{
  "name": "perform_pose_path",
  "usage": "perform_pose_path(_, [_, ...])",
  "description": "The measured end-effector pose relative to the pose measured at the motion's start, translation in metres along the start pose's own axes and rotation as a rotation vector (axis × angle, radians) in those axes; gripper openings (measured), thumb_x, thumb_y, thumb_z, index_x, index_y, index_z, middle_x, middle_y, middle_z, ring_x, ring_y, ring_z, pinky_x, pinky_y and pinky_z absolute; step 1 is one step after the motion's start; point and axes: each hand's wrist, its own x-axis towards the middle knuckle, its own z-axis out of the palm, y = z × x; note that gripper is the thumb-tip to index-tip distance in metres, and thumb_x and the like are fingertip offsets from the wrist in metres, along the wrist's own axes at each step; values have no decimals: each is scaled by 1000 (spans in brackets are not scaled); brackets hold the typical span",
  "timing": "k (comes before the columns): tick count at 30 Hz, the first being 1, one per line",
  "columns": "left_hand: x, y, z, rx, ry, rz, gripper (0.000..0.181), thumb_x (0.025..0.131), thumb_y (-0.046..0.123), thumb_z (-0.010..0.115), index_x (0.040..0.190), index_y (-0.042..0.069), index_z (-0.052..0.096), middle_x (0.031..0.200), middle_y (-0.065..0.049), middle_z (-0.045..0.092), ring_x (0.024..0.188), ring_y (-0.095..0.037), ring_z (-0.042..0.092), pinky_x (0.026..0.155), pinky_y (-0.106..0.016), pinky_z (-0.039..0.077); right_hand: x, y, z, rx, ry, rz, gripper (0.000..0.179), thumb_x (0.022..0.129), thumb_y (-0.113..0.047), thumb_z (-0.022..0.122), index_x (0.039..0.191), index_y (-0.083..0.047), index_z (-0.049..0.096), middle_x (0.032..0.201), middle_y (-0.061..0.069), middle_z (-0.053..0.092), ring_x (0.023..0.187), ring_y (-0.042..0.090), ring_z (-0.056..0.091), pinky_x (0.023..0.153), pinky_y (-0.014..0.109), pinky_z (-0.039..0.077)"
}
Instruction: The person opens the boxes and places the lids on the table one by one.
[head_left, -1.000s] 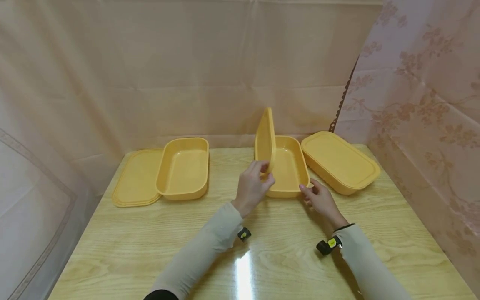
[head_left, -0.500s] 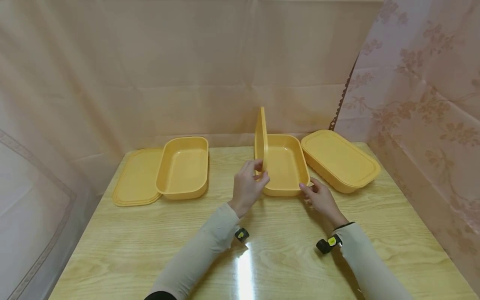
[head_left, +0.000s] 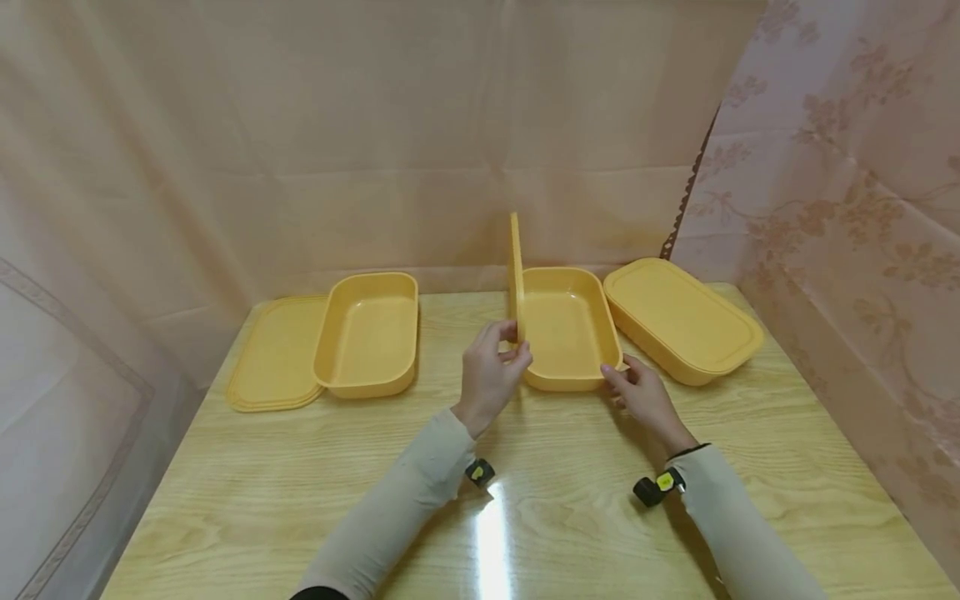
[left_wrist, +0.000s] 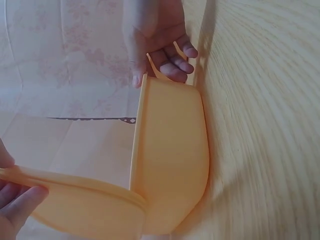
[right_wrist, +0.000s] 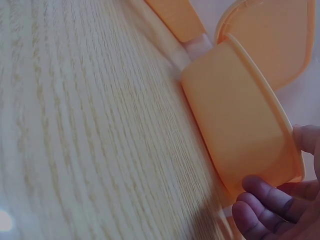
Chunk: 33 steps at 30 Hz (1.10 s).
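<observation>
My left hand (head_left: pixel 491 375) pinches the near edge of a yellow lid (head_left: pixel 516 279), which stands upright, edge-on to the head view, along the left side of an uncovered yellow food container (head_left: pixel 570 321). In the left wrist view the lid (left_wrist: pixel 90 202) overlaps the container's top edge. My right hand (head_left: pixel 645 400) grips the container's near right corner, thumb at the rim and fingers against the outer wall, as the right wrist view of the container (right_wrist: pixel 235 115) shows. The container sits on the table and its inside is bare.
A lidded yellow container (head_left: pixel 682 321) stands close on the right, angled. To the left, another uncovered container (head_left: pixel 367 333) overlaps a flat lid (head_left: pixel 277 354) on the wooden table (head_left: pixel 570 483). A beige curtain (head_left: pixel 375 125) hangs behind, a floral cloth (head_left: pixel 847 250) at the right.
The lid has swung left from leaning over the container to upright at its left side, my left hand moving left with it. My right hand has stayed at the corner.
</observation>
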Motion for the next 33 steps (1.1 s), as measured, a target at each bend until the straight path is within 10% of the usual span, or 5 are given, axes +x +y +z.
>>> perform_pose_path(33, [-15, -19, -8, -38, 57, -173, 23, 82, -3, 67, 104, -7, 61, 93, -20, 66, 85, -31, 68, 63, -22, 59, 2, -2, -1, -16, -16, 17, 56, 100, -43, 50, 141, -6, 44, 102, 20, 64, 71, 17, 60, 59, 27, 51])
